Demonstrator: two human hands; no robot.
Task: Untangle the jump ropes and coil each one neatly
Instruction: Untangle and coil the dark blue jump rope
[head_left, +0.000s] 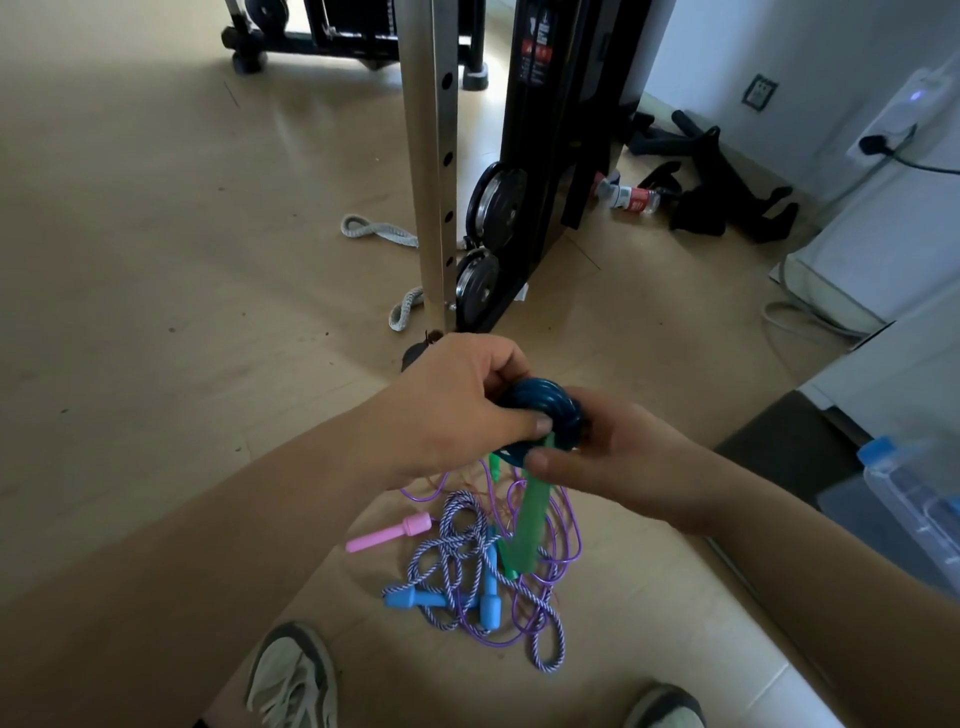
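Both hands are clamped on a tight coil of dark blue rope (540, 415): the left hand (457, 410) pinches it with thumb pressed across the front, and the right hand (618, 457) grips the other side, thumb near the bottom edge. Two green handles (530, 519) hang down from the coil. Right below on the floor (156, 260) sits the rest of the mess, a thin purple rope (569, 525) looped through a purple-and-white braided rope (452, 545), with two light blue handles (415, 598) and a pink handle (387, 534) poking out. Two sneakers (291, 680) at the bottom edge. Gym rack (431, 156) with weight plates (496, 200) stands further back.
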